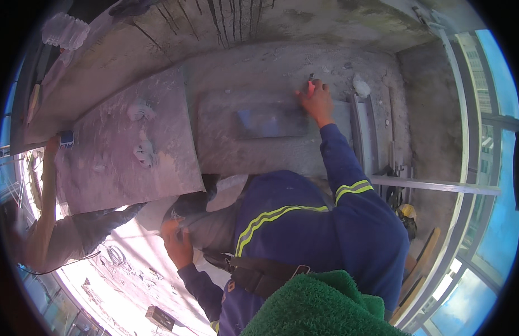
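My right hand (317, 105) is closed around a small red-handled tool (311, 87) with a dark tip, whose exact kind I cannot make out. It reaches over the far right edge of a grey slab (214, 148). A flat dark panel (254, 122) with a bluish sheen lies on the slab, left of that hand, blurred at its right end. On my bent knee rests my left hand (178, 243), its fingers apart and nothing visible in it.
At left, a co-worker's hand (52, 147) holds a blue-and-white item (66, 139) beside a large board (172, 168) with mortar lumps (144, 151). Metal channels (367, 134) stand right of the slab, near a white lump (360, 85). A metal bar (438, 185) crosses toward the windows.
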`<state>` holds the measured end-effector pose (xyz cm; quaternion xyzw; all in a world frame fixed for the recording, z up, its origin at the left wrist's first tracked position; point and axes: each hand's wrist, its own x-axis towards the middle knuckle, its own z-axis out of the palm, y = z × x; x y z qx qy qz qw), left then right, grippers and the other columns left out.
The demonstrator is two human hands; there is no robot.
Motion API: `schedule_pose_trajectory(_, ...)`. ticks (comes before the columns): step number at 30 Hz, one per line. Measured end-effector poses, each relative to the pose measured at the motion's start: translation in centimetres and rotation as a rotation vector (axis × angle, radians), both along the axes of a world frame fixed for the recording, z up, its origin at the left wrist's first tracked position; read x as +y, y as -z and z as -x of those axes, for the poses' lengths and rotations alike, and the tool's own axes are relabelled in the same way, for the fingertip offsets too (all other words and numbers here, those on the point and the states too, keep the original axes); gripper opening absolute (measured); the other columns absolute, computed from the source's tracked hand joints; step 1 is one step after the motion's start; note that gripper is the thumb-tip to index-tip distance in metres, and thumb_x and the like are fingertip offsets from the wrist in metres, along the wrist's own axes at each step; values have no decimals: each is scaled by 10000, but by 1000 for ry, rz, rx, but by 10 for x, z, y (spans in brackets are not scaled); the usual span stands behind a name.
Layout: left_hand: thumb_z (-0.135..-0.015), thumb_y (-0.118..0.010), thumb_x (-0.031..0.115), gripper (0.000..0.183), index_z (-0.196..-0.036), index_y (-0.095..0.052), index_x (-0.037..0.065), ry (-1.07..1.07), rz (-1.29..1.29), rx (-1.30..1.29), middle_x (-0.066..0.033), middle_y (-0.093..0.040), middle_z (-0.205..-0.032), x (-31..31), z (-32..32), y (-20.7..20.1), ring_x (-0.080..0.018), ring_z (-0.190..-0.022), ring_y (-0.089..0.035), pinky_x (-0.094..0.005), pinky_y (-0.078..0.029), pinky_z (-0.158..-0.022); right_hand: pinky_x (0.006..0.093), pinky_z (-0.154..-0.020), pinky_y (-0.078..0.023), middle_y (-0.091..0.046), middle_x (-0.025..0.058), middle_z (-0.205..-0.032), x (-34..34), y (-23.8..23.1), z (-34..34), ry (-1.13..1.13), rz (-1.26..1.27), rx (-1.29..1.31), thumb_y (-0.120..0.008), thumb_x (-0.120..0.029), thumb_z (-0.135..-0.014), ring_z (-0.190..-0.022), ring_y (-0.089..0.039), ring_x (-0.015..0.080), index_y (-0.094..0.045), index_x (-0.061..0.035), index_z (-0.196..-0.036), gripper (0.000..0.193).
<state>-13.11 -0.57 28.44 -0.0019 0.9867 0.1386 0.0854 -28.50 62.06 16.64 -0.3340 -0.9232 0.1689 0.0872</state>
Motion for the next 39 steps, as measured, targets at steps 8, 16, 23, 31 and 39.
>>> schedule_pose_trajectory(8,-955,-763,442,355,-1137,-742,138,67,227,9,-107,-682,-1229,8,25,25,-373,-1233,-624,-543,-524,-966,441,-752,-603,-730,129,-975,53,38,-6,81,531,64,-690,-328,-1020,-837,-743,306,-591,-29,-1459,540)
schedule_pose_trajectory(16,-988,-724,403,266,-1056,-766,150,-98,304,164,-74,-720,-1098,16,27,40,-343,-1098,-676,-496,-513,-838,375,-742,-607,-718,128,-1146,43,-5,-49,172,1446,295,-587,-127,-1066,-870,-732,201,-440,22,-1584,558)
schedule_pose_trajectory(23,-1016,-711,407,339,-807,-753,143,-290,205,387,-30,-661,-723,16,36,57,-287,-673,-650,-469,-457,-625,345,-778,-618,-717,140,-1193,33,-16,-58,107,1558,301,-626,-117,-1059,-912,-727,191,-447,-10,-1549,533)
schedule_pose_trajectory(31,-1018,-716,378,341,-796,-741,121,-279,169,492,-34,-661,-714,18,40,58,-278,-646,-643,-459,-453,-593,324,-749,-604,-705,116,-1220,20,-11,-47,105,1453,330,-667,-152,-1046,-908,-706,161,-467,-29,-1557,562)
schedule_pose_trajectory(39,-1001,-718,385,323,-847,-775,106,-310,186,408,-52,-708,-765,17,37,59,-306,-689,-669,-472,-476,-622,251,-594,-469,-640,24,-960,21,-13,-37,60,1461,383,-653,-369,-1103,-725,-601,93,-552,-63,-1444,470)
